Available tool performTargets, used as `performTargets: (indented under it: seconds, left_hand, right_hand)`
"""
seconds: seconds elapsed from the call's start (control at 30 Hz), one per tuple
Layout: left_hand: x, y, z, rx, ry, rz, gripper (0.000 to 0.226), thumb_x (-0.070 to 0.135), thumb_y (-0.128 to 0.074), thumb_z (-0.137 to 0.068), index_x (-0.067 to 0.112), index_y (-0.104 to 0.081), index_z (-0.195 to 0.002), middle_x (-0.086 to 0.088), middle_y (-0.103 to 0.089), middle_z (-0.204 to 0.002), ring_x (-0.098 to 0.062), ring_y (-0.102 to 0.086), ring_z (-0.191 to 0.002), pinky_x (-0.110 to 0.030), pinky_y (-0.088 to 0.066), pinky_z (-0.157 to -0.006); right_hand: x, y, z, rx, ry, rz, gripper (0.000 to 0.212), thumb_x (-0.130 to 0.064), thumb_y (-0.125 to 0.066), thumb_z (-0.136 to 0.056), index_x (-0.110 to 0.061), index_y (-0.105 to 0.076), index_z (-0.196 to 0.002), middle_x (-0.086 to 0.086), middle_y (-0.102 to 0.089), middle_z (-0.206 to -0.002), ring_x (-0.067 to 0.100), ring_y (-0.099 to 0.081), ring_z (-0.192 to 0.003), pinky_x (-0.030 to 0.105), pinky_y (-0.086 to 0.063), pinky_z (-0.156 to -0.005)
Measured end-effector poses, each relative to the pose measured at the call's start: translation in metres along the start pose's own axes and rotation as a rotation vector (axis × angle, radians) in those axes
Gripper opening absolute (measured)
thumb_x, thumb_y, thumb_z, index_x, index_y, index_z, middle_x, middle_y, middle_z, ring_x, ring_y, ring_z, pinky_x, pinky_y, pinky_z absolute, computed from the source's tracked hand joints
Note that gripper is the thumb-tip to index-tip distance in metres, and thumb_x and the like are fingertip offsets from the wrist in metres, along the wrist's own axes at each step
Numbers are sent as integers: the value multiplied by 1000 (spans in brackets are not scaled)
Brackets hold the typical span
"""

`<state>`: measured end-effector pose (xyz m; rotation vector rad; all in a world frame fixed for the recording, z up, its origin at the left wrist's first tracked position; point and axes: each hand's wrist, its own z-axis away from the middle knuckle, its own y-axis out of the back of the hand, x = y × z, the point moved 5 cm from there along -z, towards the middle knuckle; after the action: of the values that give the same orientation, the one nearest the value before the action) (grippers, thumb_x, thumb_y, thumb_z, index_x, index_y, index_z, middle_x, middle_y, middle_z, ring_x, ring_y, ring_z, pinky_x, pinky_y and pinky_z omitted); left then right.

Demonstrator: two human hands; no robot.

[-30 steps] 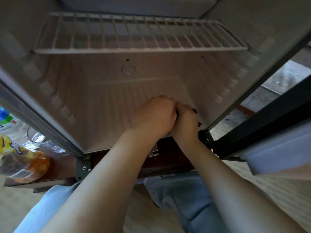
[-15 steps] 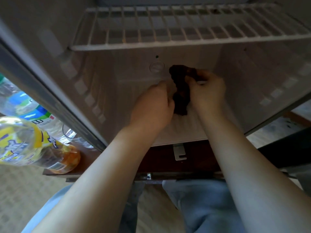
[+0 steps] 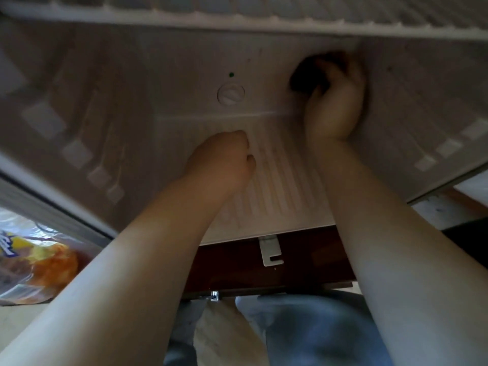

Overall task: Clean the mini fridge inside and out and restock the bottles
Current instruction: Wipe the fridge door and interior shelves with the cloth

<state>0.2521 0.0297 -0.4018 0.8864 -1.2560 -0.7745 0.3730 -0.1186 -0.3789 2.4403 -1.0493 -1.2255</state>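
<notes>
Right hand (image 3: 334, 101) reaches deep into the white plastic mini fridge (image 3: 126, 107), at 1 o'clock. Its fingers are wrapped tight round a dark, bunched cleaning cloth (image 3: 303, 77), pressing it against the rear wall just under the white wire shelf (image 3: 237, 19). Bunching it probably gives a firm pad for scrubbing that upper corner.

Left hand (image 3: 224, 162) is near centre, knuckles down on the ribbed white fridge floor (image 3: 285, 186), fingers curled under with nothing seen in them. It likely braces the reach.

Fridge interior: pale, dim and emptied out. A round white dial (image 3: 231, 94) sits on the rear wall at 12 o'clock, with a small green dot (image 3: 231, 74) above it. Faint specks show on the wall; blur hides finer dirt.

A clear plastic bottle with a yellow label and orange contents (image 3: 39, 262) lies outside at 8 o'clock, so restocking is not yet done.
</notes>
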Motion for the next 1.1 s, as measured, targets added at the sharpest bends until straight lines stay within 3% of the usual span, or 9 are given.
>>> performTargets:
  seconds: [0.13, 0.3, 0.43, 0.53, 0.7, 0.77, 0.87, 0.97, 1.1]
  left_hand:
    - [2, -3, -2, -8, -33, -3, 32, 26, -47, -96, 9, -56, -120, -10, -61, -116, -27, -56, -108, -34, -46, -91]
    - [-3, -2, 2, -45, -37, -7, 33, 27, -49, -95, 11, -57, -122, -9, -60, -121, -26, -55, -111, -33, -45, -93]
    - [-6, -1, 5, -52, -48, -21, 34, 27, -49, -95, 13, -56, -125, -9, -61, -122, -26, -56, -112, -33, -45, -93]
    - [-10, 3, 5, -40, -40, -15, 33, 26, -50, -94, 13, -57, -124, -10, -61, -121, -27, -57, -111, -34, -45, -93]
    - [-14, 6, 3, -29, -32, -2, 32, 27, -52, -94, 14, -58, -122, -9, -62, -120, -26, -57, -110, -34, -45, -93]
    - [-15, 5, 3, -29, -34, 8, 33, 27, -52, -94, 13, -58, -123, -9, -62, -120, -26, -57, -110, -34, -45, -93]
    - [-18, 5, 3, -32, -25, 24, 33, 28, -52, -94, 15, -57, -124, -7, -61, -121, -24, -57, -110, -34, -45, -94]
    - [-21, 5, 5, -31, -30, 27, 32, 27, -52, -94, 14, -57, -123, -7, -62, -119, -24, -57, -108, -33, -45, -93]
    - [-23, 8, 6, -14, -24, 33, 32, 28, -53, -93, 15, -58, -122, -7, -62, -120, -25, -58, -108, -33, -45, -94]
  right_hand:
    - [27, -22, 34, -273, -55, 258, 41, -16, -53, -87, -21, -64, -125, 9, -52, -134, 33, -46, -121, 37, -41, -99]
    - [27, -26, 32, -406, 38, 456, 50, -28, -55, -89, -23, -52, -138, 9, -42, -145, 35, -40, -126, 35, -35, -103]
    - [26, -15, 17, -272, -53, 288, 40, -10, -57, -84, -21, -66, -122, 9, -66, -120, 28, -62, -106, 31, -48, -90]
    - [2, -6, 0, -133, -56, 170, 37, -9, -57, -80, -20, -72, -112, 4, -72, -107, 16, -67, -97, 20, -46, -79]
    - [-32, 11, -22, 246, 15, -115, 34, -7, -54, -67, -11, -77, -93, 9, -71, -97, 22, -67, -93, 22, -48, -84]
    - [-20, -3, 0, 135, 31, -69, 31, -2, -57, -71, -9, -74, -96, 15, -65, -104, 27, -62, -97, 19, -42, -84]
    - [9, -36, 34, -184, -58, 77, 33, 1, -56, -75, -12, -72, -101, 14, -60, -113, 33, -56, -104, 28, -45, -88]
    - [13, -38, 33, -168, -130, 84, 37, 4, -52, -73, -12, -73, -98, 13, -60, -111, 32, -58, -101, 25, -43, -84]
    - [-18, -17, 9, -20, -50, 63, 36, -3, -54, -74, -17, -75, -100, 12, -66, -104, 25, -62, -91, 14, -35, -75]
